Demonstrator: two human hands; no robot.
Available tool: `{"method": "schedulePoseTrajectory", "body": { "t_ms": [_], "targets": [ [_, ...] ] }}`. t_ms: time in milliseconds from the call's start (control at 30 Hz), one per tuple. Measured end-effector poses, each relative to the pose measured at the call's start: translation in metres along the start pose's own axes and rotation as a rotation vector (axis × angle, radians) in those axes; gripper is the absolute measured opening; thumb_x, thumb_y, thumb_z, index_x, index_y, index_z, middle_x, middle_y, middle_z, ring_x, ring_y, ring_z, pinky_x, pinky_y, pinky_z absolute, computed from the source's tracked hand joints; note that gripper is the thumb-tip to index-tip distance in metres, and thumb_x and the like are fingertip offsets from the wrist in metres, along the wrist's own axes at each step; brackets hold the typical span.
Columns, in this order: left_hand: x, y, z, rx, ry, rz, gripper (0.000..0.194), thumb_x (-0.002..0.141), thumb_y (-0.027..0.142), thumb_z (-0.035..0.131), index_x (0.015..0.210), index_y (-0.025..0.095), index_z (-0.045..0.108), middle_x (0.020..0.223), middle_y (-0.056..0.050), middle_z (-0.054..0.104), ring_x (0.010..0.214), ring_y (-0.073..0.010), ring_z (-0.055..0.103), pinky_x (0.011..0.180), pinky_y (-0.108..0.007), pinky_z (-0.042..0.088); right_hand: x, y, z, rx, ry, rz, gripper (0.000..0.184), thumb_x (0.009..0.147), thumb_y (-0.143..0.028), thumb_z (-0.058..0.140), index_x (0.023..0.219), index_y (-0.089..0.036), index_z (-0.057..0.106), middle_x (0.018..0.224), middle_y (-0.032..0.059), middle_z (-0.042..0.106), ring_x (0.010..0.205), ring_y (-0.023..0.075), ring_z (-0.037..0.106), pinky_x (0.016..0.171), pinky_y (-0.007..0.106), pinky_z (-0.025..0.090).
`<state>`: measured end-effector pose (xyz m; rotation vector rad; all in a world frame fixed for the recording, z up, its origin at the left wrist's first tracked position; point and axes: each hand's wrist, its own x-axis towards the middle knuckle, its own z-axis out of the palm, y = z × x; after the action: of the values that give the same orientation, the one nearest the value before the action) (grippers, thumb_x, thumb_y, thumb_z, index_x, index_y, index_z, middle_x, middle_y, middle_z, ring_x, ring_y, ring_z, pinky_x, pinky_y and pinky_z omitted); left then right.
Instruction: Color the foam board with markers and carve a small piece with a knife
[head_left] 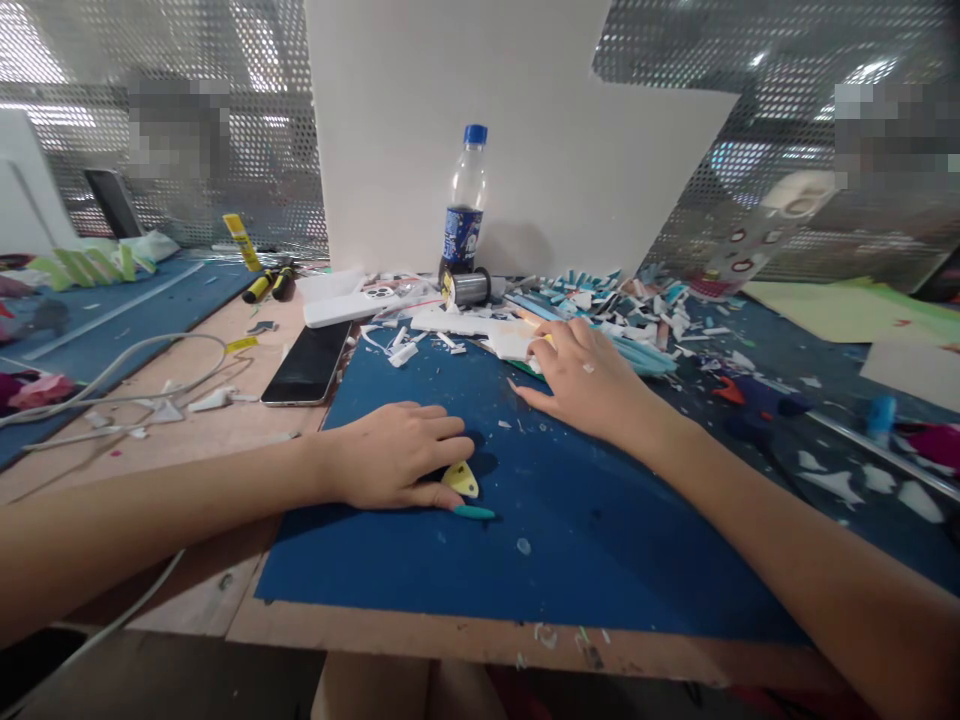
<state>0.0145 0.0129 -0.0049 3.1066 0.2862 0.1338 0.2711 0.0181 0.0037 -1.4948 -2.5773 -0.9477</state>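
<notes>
My left hand (pixel 401 455) rests low over the blue mat (pixel 600 560), its fingers closed on a small yellow triangular piece (pixel 463 482) with dark dots. A long, pointed teal shape, like a painted nail, extends from that thumb's tip. Farther off to the right, my right hand (pixel 589 375) reaches over white foam scraps (pixel 511 342) at the mat's back. Its thumb is spread away from the curled fingers, which touch something white and yellow there. The fingertips are partly hidden. Light-blue strips (pixel 646 357) lie just behind that hand.
A bottle (pixel 469 190) and a wire spool (pixel 470 288) stand behind the scraps, before a white board (pixel 397 130). Left of the mat lie a dark phone (pixel 309 365), a white phone (pixel 349 307) and a cable (pixel 150 345). A glue gun (pixel 757 395) lies at right.
</notes>
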Motion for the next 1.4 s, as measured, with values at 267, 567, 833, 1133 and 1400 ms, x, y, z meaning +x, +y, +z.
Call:
{"method": "schedulePoseTrajectory", "body": {
  "t_ms": [267,567,833,1133,1400],
  "targets": [
    [-0.001,-0.007,-0.001,-0.048,-0.021,0.061,0.038,0.094,0.052,0.027,0.086,0.018,0.044,0.088,-0.007,0.054,0.073,-0.0196,0.048,0.065,-0.032,0.039,0.0,0.001,0.011,0.189,0.022,0.001,0.026,0.083,-0.033,0.05,0.089,-0.009,0.059,0.103,0.0196,0.052,0.097,0.0328,0.047,0.086,0.046,0.043],
    [-0.002,-0.011,0.006,-0.222,0.036,-0.023,0.036,0.094,0.051,0.032,0.081,0.019,0.039,0.081,-0.003,0.051,0.069,-0.0164,0.045,0.062,-0.028,0.035,0.001,-0.001,0.0,0.295,0.004,-0.026,0.012,0.085,-0.023,0.047,0.086,-0.014,0.055,0.092,0.0147,0.055,0.086,0.0261,0.052,0.077,0.038,0.044],
    [-0.006,-0.006,0.004,-0.215,0.142,-0.141,0.031,0.089,0.047,0.046,0.083,0.018,0.039,0.079,-0.002,0.049,0.061,-0.0123,0.042,0.053,-0.025,0.032,0.003,0.001,-0.019,0.966,-0.046,0.204,0.032,0.086,-0.03,0.053,0.117,-0.023,0.046,0.073,-0.0007,0.055,0.051,0.0101,0.051,0.053,0.025,0.043],
    [-0.01,-0.007,0.007,-0.21,0.382,-0.139,0.044,0.079,0.054,0.059,0.091,0.017,0.041,0.087,-0.005,0.051,0.07,-0.0139,0.047,0.057,-0.025,0.04,0.006,0.006,-0.038,2.036,-0.043,0.628,0.031,0.092,-0.028,0.038,0.104,-0.015,0.064,0.108,0.008,0.066,0.09,0.0123,0.064,0.07,0.022,0.054],
    [-0.007,-0.014,0.013,-0.462,0.34,-0.259,0.054,0.071,0.048,0.072,0.099,0.017,0.037,0.099,-0.009,0.054,0.084,-0.018,0.053,0.067,-0.03,0.045,-0.003,0.002,-0.036,2.108,-0.076,0.721,0.05,0.089,-0.055,0.038,0.093,-0.013,0.065,0.103,0.0106,0.067,0.067,0.0085,0.065,0.048,0.016,0.047]
  ]
}}
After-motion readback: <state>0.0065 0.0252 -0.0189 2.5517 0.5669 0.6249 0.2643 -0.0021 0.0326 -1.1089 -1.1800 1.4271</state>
